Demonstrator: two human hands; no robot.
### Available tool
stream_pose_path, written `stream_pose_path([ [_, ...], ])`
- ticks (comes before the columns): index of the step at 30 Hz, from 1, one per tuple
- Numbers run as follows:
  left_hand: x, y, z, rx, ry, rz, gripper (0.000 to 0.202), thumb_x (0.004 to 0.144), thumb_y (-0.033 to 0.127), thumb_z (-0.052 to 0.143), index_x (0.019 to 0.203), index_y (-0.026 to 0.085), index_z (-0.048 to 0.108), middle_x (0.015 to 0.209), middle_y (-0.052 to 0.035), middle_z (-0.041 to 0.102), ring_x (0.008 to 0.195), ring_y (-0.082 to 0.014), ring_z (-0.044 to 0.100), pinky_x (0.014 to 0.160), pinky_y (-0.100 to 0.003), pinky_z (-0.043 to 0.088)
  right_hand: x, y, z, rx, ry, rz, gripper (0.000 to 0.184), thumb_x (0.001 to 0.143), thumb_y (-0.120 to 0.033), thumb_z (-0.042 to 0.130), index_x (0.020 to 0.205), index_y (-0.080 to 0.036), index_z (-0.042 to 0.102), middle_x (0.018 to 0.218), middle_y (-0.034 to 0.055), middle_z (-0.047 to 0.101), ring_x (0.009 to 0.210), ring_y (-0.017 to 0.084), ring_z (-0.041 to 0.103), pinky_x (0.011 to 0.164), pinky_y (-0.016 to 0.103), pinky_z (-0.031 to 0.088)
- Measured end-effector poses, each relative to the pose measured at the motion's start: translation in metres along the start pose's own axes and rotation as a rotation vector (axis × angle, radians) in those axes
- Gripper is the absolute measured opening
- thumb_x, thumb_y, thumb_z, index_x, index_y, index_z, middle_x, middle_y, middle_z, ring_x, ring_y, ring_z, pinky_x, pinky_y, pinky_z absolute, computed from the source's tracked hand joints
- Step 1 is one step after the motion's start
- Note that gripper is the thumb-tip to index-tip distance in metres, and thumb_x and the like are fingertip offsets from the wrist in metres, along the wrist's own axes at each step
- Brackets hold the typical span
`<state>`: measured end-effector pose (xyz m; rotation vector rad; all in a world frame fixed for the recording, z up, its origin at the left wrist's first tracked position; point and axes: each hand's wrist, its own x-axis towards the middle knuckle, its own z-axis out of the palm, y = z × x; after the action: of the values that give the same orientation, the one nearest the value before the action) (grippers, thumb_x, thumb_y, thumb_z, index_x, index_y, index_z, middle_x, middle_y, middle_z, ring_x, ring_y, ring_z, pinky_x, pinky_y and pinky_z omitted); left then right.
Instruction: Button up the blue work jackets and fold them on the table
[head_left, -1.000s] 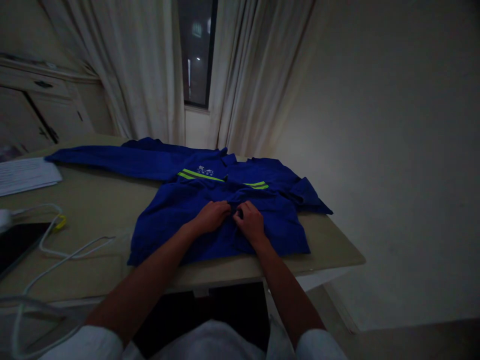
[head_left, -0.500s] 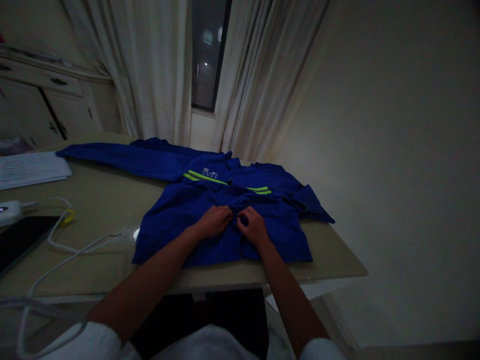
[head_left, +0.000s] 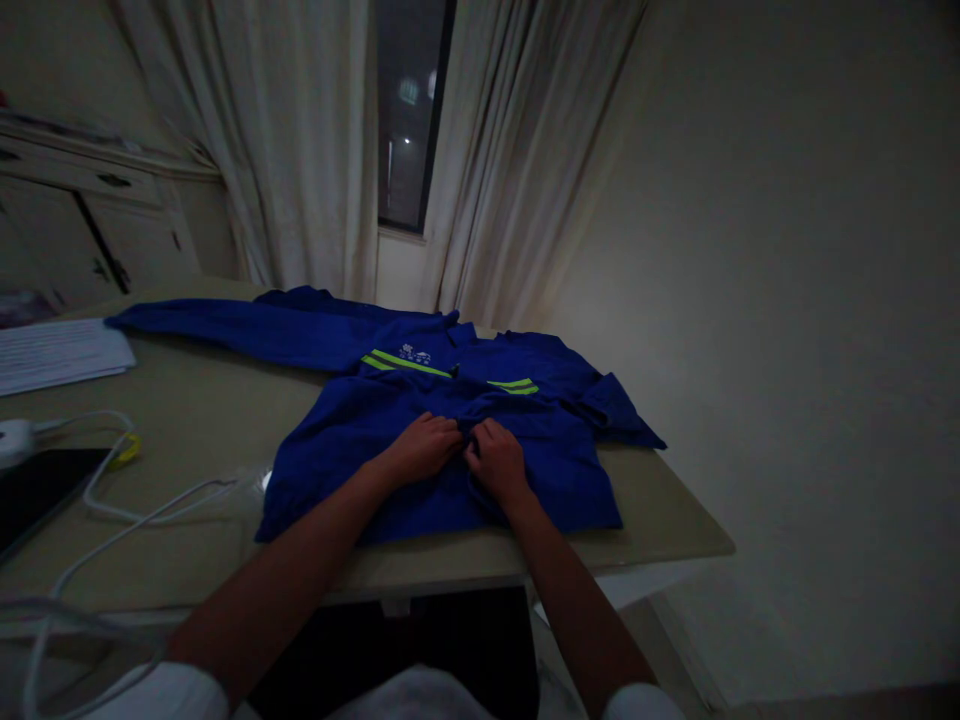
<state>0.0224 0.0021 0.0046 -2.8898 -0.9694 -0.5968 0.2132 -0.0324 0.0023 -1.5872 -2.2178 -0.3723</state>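
A blue work jacket with yellow-green stripes and a white printed logo lies spread on the table, collar at the far side. Its left-lying sleeve stretches out towards some papers. My left hand is closed on the jacket's front edge near the middle. Close beside it, my right hand pinches the opposite front edge, fingers curled. The fingertips of both hands nearly meet at the front opening. Whatever fastener lies between them is hidden by the fingers and the dim light.
On the left of the table lie printed papers, a dark phone, a white device and a looping white cable. Behind stand curtains and a cabinet. A wall rises on the right.
My right hand has curled more tightly, its fingers higher on the front edge. My left hand stays about where it was. The view has shifted slightly; the jacket lies the same.
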Motion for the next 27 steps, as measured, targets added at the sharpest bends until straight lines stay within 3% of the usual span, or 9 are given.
stream_pose_path([
  [7, -0.001, -0.004, 0.001, 0.077, 0.006, -0.005, 0.020, 0.104, 0.023, 0.048, 0.099, 0.022, 0.067, 0.102, -0.0063, 0.070, 0.095, -0.0239, 0.062, 0.083, -0.039, 0.039, 0.000, -0.004, -0.002, -0.036, -0.013, -0.015, 0.004, 0.089, -0.018, 0.064, 0.091, -0.021, 0.063, 0.099, 0.0087, 0.067, 0.093, 0.024, 0.060, 0.079, 0.034, 0.042],
  [13, -0.001, -0.004, 0.013, 0.049, -0.045, -0.119, 0.027, 0.091, 0.005, 0.052, 0.109, 0.022, 0.065, 0.114, -0.0079, 0.070, 0.103, -0.0268, 0.063, 0.083, -0.040, 0.044, 0.000, -0.002, -0.002, 0.008, -0.059, -0.111, 0.003, 0.091, -0.019, 0.064, 0.094, -0.019, 0.066, 0.100, 0.0091, 0.070, 0.094, 0.024, 0.061, 0.083, 0.036, 0.041],
  [19, 0.000, -0.007, 0.013, -0.052, -0.043, -0.135, 0.033, 0.093, 0.005, 0.048, 0.112, 0.026, 0.065, 0.112, -0.0046, 0.071, 0.098, -0.0248, 0.064, 0.079, -0.037, 0.045, -0.002, 0.007, -0.001, 0.120, 0.009, -0.091, 0.010, 0.095, -0.016, 0.063, 0.100, -0.021, 0.070, 0.103, 0.0067, 0.072, 0.099, 0.022, 0.063, 0.086, 0.035, 0.041],
  [27, 0.001, -0.012, 0.015, -0.059, -0.051, -0.088, 0.039, 0.091, 0.004, 0.050, 0.118, 0.027, 0.067, 0.117, -0.0051, 0.071, 0.101, -0.0231, 0.065, 0.084, -0.035, 0.045, -0.004, 0.013, 0.002, 0.196, -0.012, -0.099, 0.014, 0.099, -0.016, 0.062, 0.106, -0.020, 0.073, 0.106, 0.0071, 0.073, 0.101, 0.020, 0.066, 0.089, 0.033, 0.045],
])
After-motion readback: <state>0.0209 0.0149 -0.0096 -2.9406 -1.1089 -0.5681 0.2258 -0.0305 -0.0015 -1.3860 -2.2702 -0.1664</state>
